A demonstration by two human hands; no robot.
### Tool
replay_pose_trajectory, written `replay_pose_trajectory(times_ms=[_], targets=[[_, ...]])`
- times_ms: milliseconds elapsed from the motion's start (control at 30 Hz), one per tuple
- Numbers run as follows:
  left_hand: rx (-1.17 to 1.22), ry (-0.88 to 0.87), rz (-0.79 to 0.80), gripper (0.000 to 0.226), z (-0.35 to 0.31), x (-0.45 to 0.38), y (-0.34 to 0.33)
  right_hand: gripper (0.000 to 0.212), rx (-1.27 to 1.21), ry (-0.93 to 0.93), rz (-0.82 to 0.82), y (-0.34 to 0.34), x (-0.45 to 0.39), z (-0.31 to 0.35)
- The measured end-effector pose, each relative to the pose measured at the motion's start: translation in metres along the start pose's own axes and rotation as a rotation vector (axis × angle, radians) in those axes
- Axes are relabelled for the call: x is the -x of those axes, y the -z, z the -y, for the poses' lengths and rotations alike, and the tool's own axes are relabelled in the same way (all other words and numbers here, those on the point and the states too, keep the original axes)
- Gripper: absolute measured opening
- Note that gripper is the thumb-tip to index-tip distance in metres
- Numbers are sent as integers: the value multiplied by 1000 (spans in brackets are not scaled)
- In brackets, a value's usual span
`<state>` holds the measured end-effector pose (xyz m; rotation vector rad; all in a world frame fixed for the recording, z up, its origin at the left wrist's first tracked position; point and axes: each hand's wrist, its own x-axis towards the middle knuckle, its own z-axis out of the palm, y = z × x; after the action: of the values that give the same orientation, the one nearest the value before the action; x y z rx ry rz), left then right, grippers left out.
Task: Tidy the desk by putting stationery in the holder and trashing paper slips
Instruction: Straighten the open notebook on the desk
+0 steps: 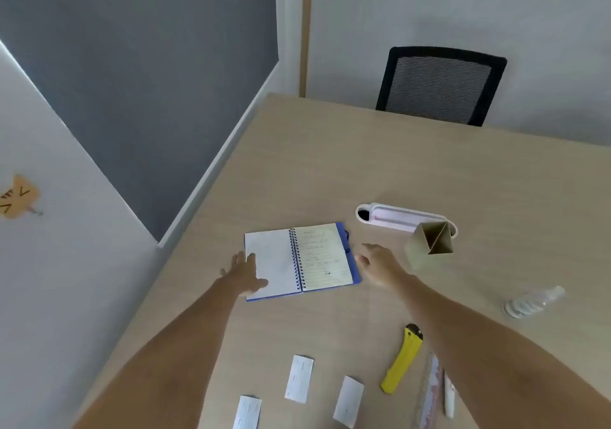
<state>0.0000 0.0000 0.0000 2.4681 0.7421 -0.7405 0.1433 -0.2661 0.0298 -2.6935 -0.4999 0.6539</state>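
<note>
An open spiral notebook (299, 260) with a blue cover lies on the desk. My left hand (244, 275) rests flat on its left page, fingers spread. My right hand (380, 263) hovers just right of the notebook, open and holding nothing. A cardboard holder (429, 243) with inner dividers stands to the right of that hand. Three white paper slips (299, 379) (348, 400) (247, 412) lie near the front edge. A yellow utility knife (401, 359), a clear ruler (429, 392) and a white pen-like item (449, 399) lie beside my right forearm.
A white cable-port cover (393, 218) sits in the desk behind the holder. A small clear bottle (532, 303) lies at the right. A black mesh chair (441, 85) stands at the far edge. A grey partition (132, 98) borders the desk's left side.
</note>
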Motion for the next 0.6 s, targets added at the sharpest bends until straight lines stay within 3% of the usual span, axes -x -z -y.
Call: replay_pose_trajectory(times_ms=[167,367,500,600], targets=[[-44,-81,6,103,11,-22,-17,23,-108,-99,4,-30,-16,-1],[-89,-233,-106,105,5,-40,-22,29,-244,-201,-27,-57,-30,-16],[-44,-283,-112,105,0,-47,-19,28,-263,-175,-110,-66,-32,-25],[-25,-307,-111,104,-5,-48,-19,12,-239,-119,-178,-76,-30,-31]])
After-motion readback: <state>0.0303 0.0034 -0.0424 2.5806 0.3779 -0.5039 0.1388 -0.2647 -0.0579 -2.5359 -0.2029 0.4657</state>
